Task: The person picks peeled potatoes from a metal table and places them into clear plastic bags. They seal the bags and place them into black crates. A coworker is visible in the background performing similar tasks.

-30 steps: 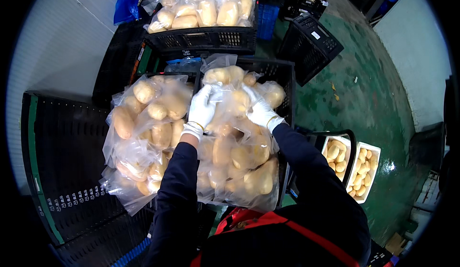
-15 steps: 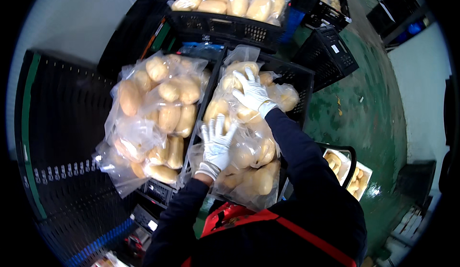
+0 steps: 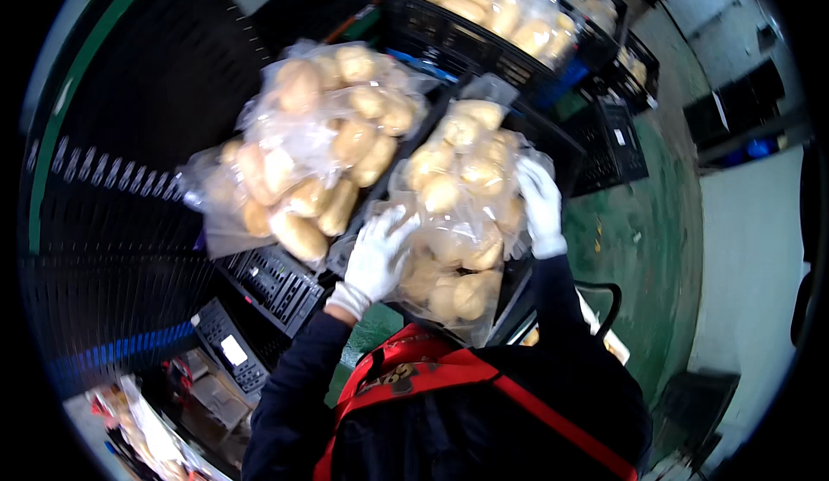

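Clear plastic bags of potatoes (image 3: 458,170) are piled in a black crate (image 3: 557,140) at the centre of the frame, with a white-gloved hand placed at either side of them. The left hand (image 3: 376,255) is laid at the lower left edge of the pile, its fingers bent a little and slightly parted; whether any plastic is pinched under them cannot be told. The right hand (image 3: 540,205) is set along the right edge of the pile, its fingers stretched toward the top of the frame and held fairly close together — the thumb is hard to make out, so a pinch cannot be told there either. A second heap of bagged potatoes (image 3: 319,127), somewhat blurred, is seen just beside the first, toward the upper left. A third load of bags (image 3: 488,2) is held in a far crate (image 3: 458,39) at the top of the frame. A labelled black crate (image 3: 231,343) is seen at the lower left, and green floor (image 3: 661,248) at the right — a red-trimmed apron (image 3: 414,386) is worn at the bottom centre.
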Motion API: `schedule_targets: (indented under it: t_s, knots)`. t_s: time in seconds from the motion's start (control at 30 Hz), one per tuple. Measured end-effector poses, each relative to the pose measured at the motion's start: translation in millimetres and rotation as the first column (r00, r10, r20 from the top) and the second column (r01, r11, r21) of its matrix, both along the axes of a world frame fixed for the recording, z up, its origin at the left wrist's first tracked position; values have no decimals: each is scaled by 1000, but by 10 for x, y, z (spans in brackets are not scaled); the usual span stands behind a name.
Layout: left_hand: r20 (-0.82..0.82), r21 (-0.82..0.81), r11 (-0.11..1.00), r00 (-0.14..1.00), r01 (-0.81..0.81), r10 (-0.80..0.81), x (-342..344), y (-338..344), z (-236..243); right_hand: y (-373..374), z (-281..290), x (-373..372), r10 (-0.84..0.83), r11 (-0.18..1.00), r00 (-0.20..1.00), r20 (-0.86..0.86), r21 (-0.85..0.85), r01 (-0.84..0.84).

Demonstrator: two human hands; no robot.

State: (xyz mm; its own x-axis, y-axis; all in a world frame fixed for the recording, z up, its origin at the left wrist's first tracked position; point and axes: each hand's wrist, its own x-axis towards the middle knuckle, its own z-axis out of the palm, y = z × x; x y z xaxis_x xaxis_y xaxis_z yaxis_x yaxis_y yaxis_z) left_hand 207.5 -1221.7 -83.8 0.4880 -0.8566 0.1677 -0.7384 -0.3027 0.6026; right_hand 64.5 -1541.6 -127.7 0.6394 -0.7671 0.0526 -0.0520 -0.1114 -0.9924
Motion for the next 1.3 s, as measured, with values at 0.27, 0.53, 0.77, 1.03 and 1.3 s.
schedule_targets:
  t_s: [0.27, 0.53, 0.77, 1.03, 1.3]
  knots:
    - [-228, -43, 849, 832, -527, 505, -1509, 2515, -7, 2007, 447, -295, 226, 970, 973, -38, 102, -221]
    - [-426, 66, 344, 285, -937, 858, -3282, 4145, -98, 4977, 1230, 488, 905, 393, 426, -13, -363, -845]
    - [-451, 222, -70, -166, -972, 877, -4360, 5308, -27, 6863, 982, -87, 972, -129, -12, -234, -492, -861]
    - [-360, 112, -396, -408, -911, 839, -4581, 6384, -105, 8344, 932, 241, 943, -304, -189, -275, -475, -826]
    - [-358, 50, -598, -573, -800, 737, -4462, 7458, -13, 10640, 1109, 325, 836, -548, -512, -197, -340, -764]
